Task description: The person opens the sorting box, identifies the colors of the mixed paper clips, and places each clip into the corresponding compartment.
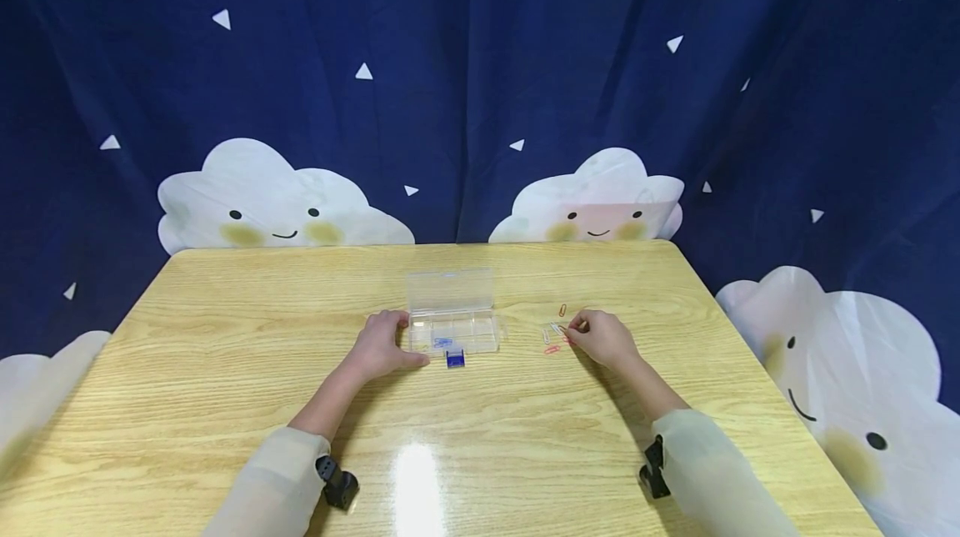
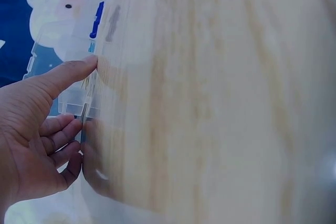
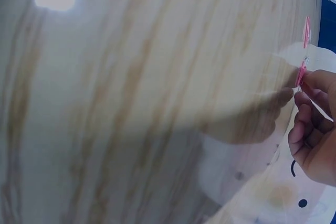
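On the table [image 1: 225, 404], the left hand [image 1: 381, 345] steadies an open clear box [image 1: 453, 322] holding one blue paper clip [image 1: 442, 343]. Right of it, the right hand [image 1: 602, 337] pinches a pink clip [image 3: 301, 73]; several loose clips [image 1: 552, 335] look still unsorted.

Bright even overhead light, glare patch on glossy table [image 1: 417, 470], blurred wrist views, fisheye-bent edges.

Box [image 1: 453, 322] sits mid-surface [image 1: 225, 370], lid open toward the curtain [image 1: 480, 87]. Left hand [image 1: 381, 345] touches its left side. Clips [image 1: 553, 335] lie right of box, at right hand [image 1: 602, 338].
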### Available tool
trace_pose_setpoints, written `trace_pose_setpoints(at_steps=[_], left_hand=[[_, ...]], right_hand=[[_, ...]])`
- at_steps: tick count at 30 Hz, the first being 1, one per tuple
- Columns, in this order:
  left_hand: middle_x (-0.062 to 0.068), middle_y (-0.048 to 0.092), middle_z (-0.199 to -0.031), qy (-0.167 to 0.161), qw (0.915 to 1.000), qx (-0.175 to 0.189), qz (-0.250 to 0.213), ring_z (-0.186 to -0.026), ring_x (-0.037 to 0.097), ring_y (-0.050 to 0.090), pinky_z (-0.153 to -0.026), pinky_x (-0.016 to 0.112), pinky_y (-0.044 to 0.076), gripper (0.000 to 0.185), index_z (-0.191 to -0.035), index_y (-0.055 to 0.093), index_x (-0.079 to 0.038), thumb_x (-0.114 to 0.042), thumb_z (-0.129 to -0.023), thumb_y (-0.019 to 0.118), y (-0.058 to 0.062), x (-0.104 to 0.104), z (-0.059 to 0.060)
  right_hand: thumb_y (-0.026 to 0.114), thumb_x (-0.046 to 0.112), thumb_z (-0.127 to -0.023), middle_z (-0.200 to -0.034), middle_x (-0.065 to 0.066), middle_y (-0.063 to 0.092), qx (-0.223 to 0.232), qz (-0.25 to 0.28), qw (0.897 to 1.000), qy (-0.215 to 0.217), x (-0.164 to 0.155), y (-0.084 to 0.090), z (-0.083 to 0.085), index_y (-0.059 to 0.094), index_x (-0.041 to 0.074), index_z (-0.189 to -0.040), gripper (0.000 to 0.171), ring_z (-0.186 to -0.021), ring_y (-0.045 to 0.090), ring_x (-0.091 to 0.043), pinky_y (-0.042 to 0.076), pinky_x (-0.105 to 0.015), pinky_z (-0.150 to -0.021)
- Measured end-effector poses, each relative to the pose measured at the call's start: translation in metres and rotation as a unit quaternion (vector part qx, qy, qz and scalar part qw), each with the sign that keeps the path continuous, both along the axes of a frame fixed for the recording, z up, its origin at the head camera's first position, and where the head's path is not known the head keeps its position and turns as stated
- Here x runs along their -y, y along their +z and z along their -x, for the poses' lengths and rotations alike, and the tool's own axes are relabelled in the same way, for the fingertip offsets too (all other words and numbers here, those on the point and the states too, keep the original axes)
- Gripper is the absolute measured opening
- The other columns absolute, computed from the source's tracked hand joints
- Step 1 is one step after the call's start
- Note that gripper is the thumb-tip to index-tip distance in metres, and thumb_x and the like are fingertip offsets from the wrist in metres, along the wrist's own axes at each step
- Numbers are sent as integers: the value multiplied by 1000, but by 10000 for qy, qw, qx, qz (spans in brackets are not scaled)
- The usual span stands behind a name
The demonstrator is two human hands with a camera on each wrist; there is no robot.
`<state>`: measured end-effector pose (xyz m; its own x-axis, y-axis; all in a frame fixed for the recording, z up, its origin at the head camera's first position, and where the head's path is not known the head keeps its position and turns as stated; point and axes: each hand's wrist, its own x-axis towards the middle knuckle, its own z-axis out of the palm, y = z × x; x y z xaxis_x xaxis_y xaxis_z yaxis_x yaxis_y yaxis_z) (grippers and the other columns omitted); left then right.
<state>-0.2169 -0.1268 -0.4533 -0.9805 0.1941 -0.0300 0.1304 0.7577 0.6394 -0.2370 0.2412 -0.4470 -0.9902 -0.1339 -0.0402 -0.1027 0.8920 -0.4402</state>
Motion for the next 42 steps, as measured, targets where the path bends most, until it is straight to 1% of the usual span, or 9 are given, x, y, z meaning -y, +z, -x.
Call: trace_pose_setpoints(at_steps=[6,11,20,27,31,36,42], left_hand=[[18,56,-121,-11,10000,-6,14,-118,36,44,-99,49,39,78,-127,49,5,-33,-68,83,1,0,-1],[17,56,-122,1,10000,19,-7,-119,36,44,-99,48,38,79,-128,49,4,-34,-68,83,2,-1,-2],[17,55,-123,-30,10000,59,7,-120,36,43,-100,48,38,80,-130,48,3,-35,-69,82,2,-1,-2],[18,55,-123,-44,10000,-8,67,-119,36,44,-100,48,39,79,-129,49,4,-36,-68,82,1,0,-1],[18,55,-123,-37,10000,-15,79,-119,37,43,-100,49,38,80,-128,49,4,-36,-68,82,1,0,0],[18,55,-123,-45,10000,12,79,-119,37,43,-100,49,38,79,-128,49,4,-36,-68,82,1,1,-1],[17,55,-123,-42,10000,27,84,-119,36,43,-100,48,38,79,-128,49,3,-36,-68,82,1,0,-1]], right_hand=[[60,25,-90,-83,-3,68,-39,-50,10000,15,1,0,0,68,11,-92,16,-61,54,-11,41,-27,-53],[60,24,-90,-81,-4,67,-57,-58,10000,13,2,1,-1,68,10,-92,16,-59,54,-12,41,-27,-52],[58,24,-91,-79,-2,67,-49,-69,10000,-40,2,-1,1,67,10,-92,16,-58,53,-11,41,-27,-52],[59,24,-90,-78,-2,66,-41,-38,10000,-60,0,1,2,67,10,-92,16,-59,54,-12,41,-27,-52],[58,23,-91,-77,-2,66,18,-2,10000,-66,-1,2,2,66,10,-93,16,-58,53,-12,40,-27,-51],[57,22,-91,-73,-1,64,-34,49,9999,-89,0,2,1,66,9,-93,15,-54,51,-11,39,-26,-49],[58,26,-91,-69,0,63,12,59,9999,-83,1,5,0,65,9,-94,18,-52,50,-12,39,-27,-48]])
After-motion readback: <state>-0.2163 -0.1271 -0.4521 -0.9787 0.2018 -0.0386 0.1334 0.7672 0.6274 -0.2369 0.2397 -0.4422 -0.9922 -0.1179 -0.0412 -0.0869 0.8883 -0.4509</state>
